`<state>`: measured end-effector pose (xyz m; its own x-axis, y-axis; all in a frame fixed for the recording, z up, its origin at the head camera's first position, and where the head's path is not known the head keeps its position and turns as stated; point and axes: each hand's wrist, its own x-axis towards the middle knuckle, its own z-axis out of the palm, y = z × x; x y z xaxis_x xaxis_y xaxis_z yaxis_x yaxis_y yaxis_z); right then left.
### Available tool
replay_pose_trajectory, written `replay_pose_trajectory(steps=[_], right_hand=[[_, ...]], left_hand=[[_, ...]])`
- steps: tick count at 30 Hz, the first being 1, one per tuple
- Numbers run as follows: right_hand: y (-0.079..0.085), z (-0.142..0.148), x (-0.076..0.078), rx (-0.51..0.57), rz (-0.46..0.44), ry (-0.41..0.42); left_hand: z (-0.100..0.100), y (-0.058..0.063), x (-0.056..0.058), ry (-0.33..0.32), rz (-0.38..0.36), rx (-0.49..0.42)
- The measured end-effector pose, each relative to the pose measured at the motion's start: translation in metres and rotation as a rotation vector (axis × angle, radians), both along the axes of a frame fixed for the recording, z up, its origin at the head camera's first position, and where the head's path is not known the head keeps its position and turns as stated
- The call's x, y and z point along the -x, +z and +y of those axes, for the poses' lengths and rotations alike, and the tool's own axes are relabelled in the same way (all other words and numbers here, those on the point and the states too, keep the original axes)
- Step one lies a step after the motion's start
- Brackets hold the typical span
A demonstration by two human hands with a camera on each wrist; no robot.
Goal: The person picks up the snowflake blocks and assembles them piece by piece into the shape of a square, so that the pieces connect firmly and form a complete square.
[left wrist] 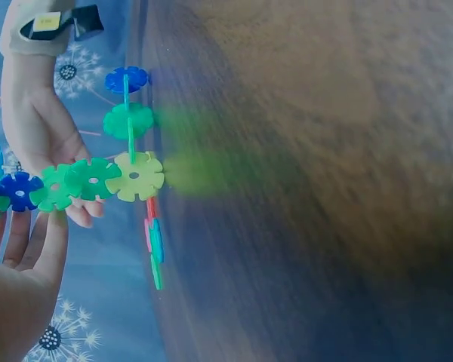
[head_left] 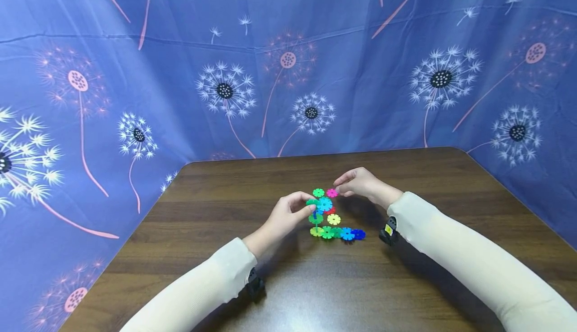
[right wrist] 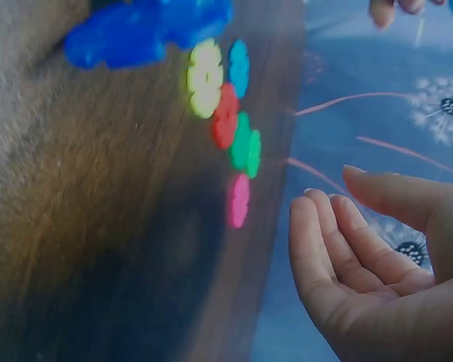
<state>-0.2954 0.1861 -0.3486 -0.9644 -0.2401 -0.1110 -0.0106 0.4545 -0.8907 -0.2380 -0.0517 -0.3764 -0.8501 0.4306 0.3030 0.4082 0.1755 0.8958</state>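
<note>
Joining seems underway: left hand (head_left: 288, 211) pinches linked discs (left wrist: 77, 177); right hand (head_left: 362, 184), empty, half-curled, should next pinch the pink disc (head_left: 331, 193) at its nine o'clock.

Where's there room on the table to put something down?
The table is bare on the near side, between the left sleeve and right sleeve. There's also a bare strip behind the right hand, toward the curtain. It's crowded in the middle, where the discs cluster by the left hand.

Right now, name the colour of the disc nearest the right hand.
The disc is pink, clearest in right wrist.
</note>
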Motion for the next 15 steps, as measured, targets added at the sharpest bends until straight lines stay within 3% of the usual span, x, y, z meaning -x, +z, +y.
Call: replay_pose_trajectory(steps=[9,15], right_hand=[[-0.015,-0.010,0.022,-0.153,0.020,-0.078],[-0.023,-0.012,0.033,-0.174,0.045,-0.078]], left_hand=[[0.000,0.000,-0.002,0.009,-0.033,0.002],[0.000,0.000,-0.003,0.011,-0.053,-0.013]])
